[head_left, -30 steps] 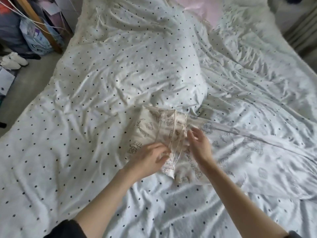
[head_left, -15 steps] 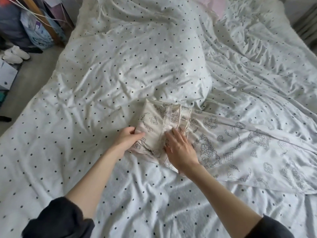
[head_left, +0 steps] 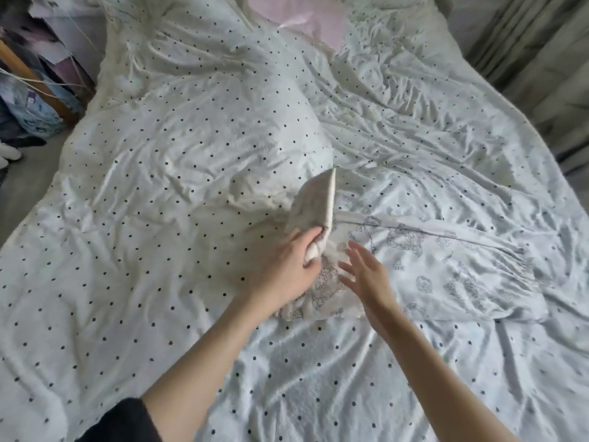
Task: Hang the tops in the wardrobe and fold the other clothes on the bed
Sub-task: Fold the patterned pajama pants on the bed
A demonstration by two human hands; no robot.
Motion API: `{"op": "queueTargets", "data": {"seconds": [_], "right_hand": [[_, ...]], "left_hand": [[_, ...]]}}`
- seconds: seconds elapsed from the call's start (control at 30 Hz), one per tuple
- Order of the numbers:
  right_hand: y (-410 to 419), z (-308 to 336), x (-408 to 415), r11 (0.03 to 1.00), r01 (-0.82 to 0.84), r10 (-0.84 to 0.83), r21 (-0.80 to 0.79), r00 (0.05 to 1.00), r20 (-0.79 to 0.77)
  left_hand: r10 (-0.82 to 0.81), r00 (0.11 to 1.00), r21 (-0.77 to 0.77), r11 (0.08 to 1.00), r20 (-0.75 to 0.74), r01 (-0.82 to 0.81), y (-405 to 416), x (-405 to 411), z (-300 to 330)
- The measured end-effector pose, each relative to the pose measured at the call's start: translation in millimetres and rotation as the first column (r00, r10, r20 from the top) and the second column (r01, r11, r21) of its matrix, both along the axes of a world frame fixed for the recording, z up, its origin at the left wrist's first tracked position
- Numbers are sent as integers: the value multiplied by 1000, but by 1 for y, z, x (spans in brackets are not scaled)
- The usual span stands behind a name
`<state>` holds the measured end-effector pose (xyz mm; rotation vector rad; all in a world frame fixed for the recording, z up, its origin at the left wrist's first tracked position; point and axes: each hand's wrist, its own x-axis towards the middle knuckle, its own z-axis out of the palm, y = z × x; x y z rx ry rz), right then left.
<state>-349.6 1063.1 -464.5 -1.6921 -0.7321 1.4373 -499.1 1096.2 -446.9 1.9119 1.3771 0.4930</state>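
Note:
A cream garment with grey line drawings (head_left: 446,266) lies stretched out to the right on the polka-dot bed (head_left: 159,218). Its left end (head_left: 314,205) is folded into a flat pad and stands lifted on edge. My left hand (head_left: 287,269) grips the bottom of that lifted pad, fingers curled round the cloth. My right hand (head_left: 366,275) hovers just right of it over the garment, fingers spread and straight, holding nothing.
A pink cloth (head_left: 306,17) lies at the head of the bed. Bags and clutter (head_left: 35,100) stand on the floor at the left. Curtains (head_left: 541,59) hang along the right side. A bulky duvet mound (head_left: 207,122) rises behind the garment.
The folded end lay flat under both hands; now my left hand has lifted it upright and over to the right, and my right hand has come off the cloth.

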Motion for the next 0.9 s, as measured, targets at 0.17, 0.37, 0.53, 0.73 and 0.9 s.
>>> {"op": "queueTargets", "data": {"seconds": [0.17, 0.37, 0.53, 0.73, 0.9], "right_hand": [[-8, -4, 48, 995, 92, -92, -32, 996, -1], [-16, -21, 57, 919, -378, 221, 112, 730, 647], [-10, -37, 52, 685, -726, 313, 56, 363, 877], [-4, -49, 74, 624, -782, 449, 1, 359, 818], [-3, -39, 86, 677, -736, 542, -11, 488, 684]], "left_hand": [[-81, 991, -290, 951, 111, 110, -15, 48, -33], [486, 873, -96, 867, -48, -488, -1, 12, -75], [569, 822, -499, 710, -8, -496, 16, 4, -93], [750, 611, -799, 519, 255, -304, 19, -3, -84], [703, 649, -790, 560, 292, -251, 17, -1, -44]]}}
